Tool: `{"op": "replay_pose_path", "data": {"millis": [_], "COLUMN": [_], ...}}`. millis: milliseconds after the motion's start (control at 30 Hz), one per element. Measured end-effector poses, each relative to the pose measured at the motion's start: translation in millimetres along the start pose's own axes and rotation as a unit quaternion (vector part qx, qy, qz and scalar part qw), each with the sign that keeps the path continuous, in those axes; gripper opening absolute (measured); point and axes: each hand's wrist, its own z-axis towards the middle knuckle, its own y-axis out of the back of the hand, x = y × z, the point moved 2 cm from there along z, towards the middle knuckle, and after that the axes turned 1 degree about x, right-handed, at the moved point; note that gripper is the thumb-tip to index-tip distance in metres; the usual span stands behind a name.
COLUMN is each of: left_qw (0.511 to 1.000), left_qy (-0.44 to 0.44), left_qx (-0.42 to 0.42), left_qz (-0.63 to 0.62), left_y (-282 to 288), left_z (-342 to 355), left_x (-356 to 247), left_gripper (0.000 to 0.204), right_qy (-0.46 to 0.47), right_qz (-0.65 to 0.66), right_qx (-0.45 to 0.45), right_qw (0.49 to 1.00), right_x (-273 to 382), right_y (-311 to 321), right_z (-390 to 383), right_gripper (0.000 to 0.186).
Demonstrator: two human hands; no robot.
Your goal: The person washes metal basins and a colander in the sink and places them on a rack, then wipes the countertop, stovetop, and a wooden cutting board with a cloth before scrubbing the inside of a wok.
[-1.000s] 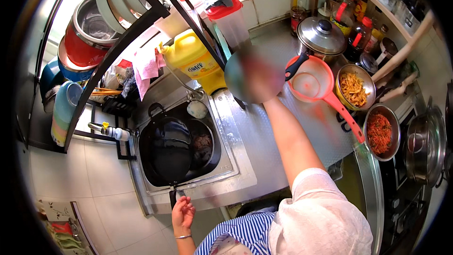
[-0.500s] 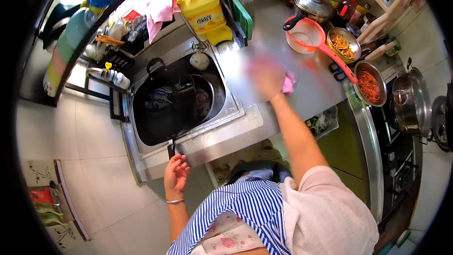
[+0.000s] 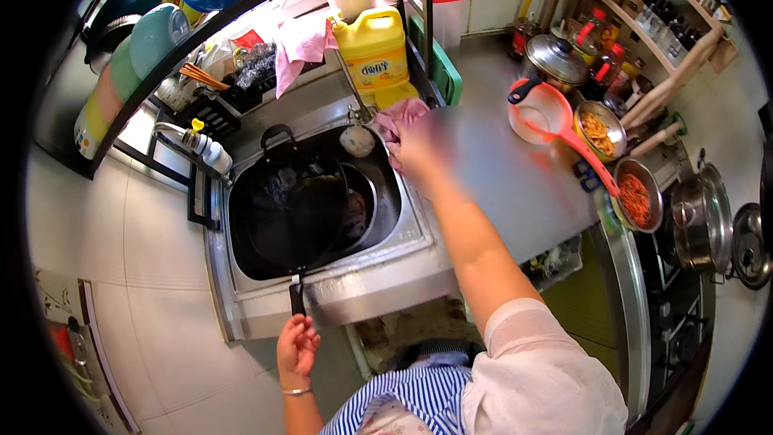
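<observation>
My left hand (image 3: 299, 346) is at the front of the sink, fingers curled at the end of the black handle of a wok (image 3: 282, 217). The wok lies in the sink (image 3: 415, 234), its handle jutting over the front rim. My right hand (image 3: 415, 149) is closed on a bunched pink cloth (image 3: 400, 117) at the sink's back right corner, beside the counter (image 3: 515, 193); part of this hand is blurred. Right of the wok, a metal bowl (image 3: 370, 193) with dark contents sits in the sink, and a round whitish scrubber (image 3: 357, 141) rests behind it.
A yellow jug (image 3: 370, 52) stands behind the sink; a rack with bowls (image 3: 157, 32) curves overhead at left. On the right are a red strainer (image 3: 541, 113), a lidded pot (image 3: 555, 60), a bowl of shredded orange food (image 3: 634, 197), blue-handled scissors (image 3: 586, 176) and a stove (image 3: 684, 322).
My right hand has moved left with the pink cloth, from the counter to the sink's back right corner. My left hand stays at the wok's handle. The view has shifted slightly.
</observation>
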Motion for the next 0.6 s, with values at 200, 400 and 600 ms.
{"op": "replay_pose_path", "data": {"millis": [200,400,600], "left_qw": [0.999,1.0,0.998], "left_qy": [0.0,-0.003,0.033], "left_qx": [-0.033,-0.011,0.05], "left_qz": [-0.015,-0.015,-0.006], "left_y": [8.6,-15.5,-35.9], "left_z": [-9.6,-0.4,15.1], "left_x": [7.0,7.8,21.6], "left_gripper": [0.018,0.018,0.018], "right_qy": [0.024,0.164,0.163], "right_qz": [0.025,0.019,-0.017], "right_qx": [-0.027,0.012,-0.069], "right_qw": [0.999,0.986,0.984], "right_x": [-11.0,-33.6,-29.4], "right_y": [-42.2,-19.3,-5.8], "right_z": [13.3,-38.8,-166.5], "right_gripper": [0.052,0.039,0.032]}}
